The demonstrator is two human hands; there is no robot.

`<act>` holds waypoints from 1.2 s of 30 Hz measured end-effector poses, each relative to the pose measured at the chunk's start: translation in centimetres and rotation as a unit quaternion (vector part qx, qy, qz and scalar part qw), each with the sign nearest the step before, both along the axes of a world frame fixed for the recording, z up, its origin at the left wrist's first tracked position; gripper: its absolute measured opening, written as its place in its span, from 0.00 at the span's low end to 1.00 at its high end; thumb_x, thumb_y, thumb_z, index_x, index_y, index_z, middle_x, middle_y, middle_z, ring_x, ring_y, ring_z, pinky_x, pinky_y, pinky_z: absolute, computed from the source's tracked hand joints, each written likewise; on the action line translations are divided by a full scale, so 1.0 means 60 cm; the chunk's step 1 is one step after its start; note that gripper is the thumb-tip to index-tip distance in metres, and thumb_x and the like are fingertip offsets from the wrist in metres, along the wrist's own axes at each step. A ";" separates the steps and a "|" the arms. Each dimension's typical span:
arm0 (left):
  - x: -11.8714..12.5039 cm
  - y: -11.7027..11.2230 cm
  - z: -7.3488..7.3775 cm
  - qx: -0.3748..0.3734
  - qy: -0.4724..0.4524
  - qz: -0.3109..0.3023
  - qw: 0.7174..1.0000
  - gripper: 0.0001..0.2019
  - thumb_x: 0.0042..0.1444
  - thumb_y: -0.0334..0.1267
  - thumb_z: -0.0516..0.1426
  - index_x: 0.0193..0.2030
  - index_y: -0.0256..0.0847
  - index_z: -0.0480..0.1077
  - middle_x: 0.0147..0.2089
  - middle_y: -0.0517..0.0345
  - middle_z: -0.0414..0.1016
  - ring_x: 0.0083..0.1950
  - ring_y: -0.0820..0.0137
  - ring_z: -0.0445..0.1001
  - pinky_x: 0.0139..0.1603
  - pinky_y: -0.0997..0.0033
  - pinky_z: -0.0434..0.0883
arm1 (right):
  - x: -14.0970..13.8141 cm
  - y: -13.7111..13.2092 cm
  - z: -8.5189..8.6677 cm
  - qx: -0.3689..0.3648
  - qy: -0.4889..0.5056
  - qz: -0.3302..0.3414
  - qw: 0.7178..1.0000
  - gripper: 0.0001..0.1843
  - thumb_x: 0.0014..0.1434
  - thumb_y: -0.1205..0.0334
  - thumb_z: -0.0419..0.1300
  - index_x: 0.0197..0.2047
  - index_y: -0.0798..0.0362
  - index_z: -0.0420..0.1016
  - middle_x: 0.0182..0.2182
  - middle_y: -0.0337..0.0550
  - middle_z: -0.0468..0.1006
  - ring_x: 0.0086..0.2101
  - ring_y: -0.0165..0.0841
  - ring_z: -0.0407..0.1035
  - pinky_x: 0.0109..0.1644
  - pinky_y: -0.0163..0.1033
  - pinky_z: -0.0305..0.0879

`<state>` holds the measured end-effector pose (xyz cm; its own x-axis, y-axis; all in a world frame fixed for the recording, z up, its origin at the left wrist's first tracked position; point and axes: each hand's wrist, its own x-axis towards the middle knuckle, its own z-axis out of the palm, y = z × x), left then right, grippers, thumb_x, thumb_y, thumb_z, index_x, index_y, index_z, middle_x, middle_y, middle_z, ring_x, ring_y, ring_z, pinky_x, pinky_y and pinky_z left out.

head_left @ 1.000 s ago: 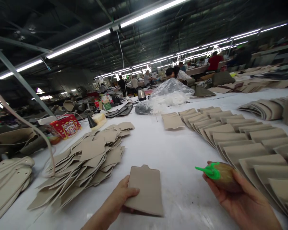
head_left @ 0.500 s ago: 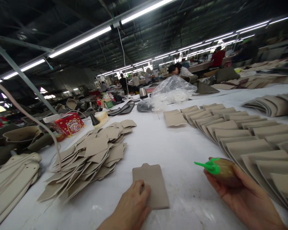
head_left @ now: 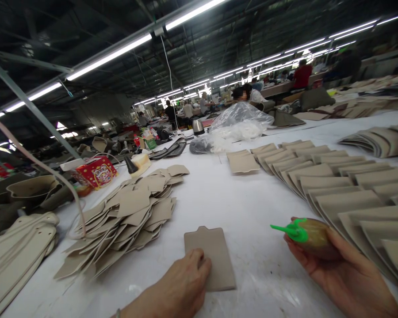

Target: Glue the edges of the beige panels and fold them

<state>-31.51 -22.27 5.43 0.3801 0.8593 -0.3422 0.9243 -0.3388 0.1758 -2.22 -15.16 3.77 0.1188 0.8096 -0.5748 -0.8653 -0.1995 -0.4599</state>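
A flat beige-grey leather piece with a small tab on its far edge lies on the white table in front of me. My left hand rests on its left side, fingers curled and pressed together against it; the fingertips are partly hidden. To the right, my right hand is wrapped round a squeeze bottle of brownish liquid, probably glue. Its green nozzle points left, above the table and apart from the leather piece.
A loose heap of similar pieces lies left, and overlapping rows of pieces spread along the right. Long pale strips sit at far left. Farther back are a red box, clear plastic bags and a metal kettle. People work beyond.
My left hand has shifted slightly right on the leather piece, and more of its wrist shows. The bottle stays in my right hand, almost unmoved. The view has shifted a little.
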 end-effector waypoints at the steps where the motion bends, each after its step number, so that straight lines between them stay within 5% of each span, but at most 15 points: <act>1: 0.000 0.000 0.000 0.000 0.001 -0.006 1.000 0.21 0.53 0.27 0.52 0.55 0.40 0.65 0.55 0.47 0.66 0.51 0.59 0.71 0.53 0.60 0.73 | 0.001 0.001 -0.001 0.002 0.002 0.001 1.000 0.15 0.63 0.69 0.52 0.38 0.50 0.81 0.41 0.45 0.83 0.32 0.40 0.79 0.30 0.46 0.80; 11: 0.003 0.009 -0.004 -0.003 0.008 -0.030 1.000 0.19 0.52 0.29 0.53 0.52 0.41 0.64 0.52 0.47 0.67 0.48 0.59 0.71 0.50 0.59 0.73 | 0.002 0.002 -0.006 0.001 -0.004 -0.003 1.000 0.14 0.61 0.69 0.53 0.39 0.50 0.81 0.40 0.45 0.83 0.30 0.41 0.79 0.28 0.47 0.80; 19: 0.024 0.016 -0.014 0.017 0.029 -0.009 0.999 0.18 0.50 0.28 0.53 0.49 0.36 0.67 0.50 0.44 0.68 0.47 0.58 0.71 0.48 0.59 0.74 | 0.000 0.003 -0.006 0.008 -0.014 0.005 1.000 0.14 0.60 0.70 0.53 0.39 0.50 0.81 0.38 0.45 0.83 0.30 0.41 0.79 0.28 0.46 0.80; 26: 0.035 0.059 -0.023 0.033 0.071 0.050 0.996 0.16 0.55 0.24 0.48 0.48 0.32 0.68 0.48 0.39 0.71 0.44 0.57 0.74 0.45 0.57 0.73 | 0.005 0.001 -0.012 0.013 -0.019 0.003 1.000 0.13 0.60 0.69 0.54 0.39 0.50 0.80 0.38 0.45 0.82 0.31 0.40 0.79 0.29 0.46 0.80; 36: 0.035 0.061 -0.005 0.035 -0.024 0.058 0.997 0.12 0.53 0.33 0.53 0.43 0.36 0.72 0.45 0.42 0.74 0.43 0.57 0.73 0.43 0.58 0.71 | 0.008 0.005 -0.025 0.036 -0.015 0.008 0.999 0.11 0.55 0.69 0.59 0.40 0.51 0.80 0.39 0.46 0.82 0.33 0.42 0.79 0.31 0.47 0.80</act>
<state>-29.39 -18.61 5.11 0.2910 0.9195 -0.2641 0.9490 -0.2426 0.2011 -1.76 -14.89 2.27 0.1218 0.8508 -0.5111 -0.8484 -0.1780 -0.4985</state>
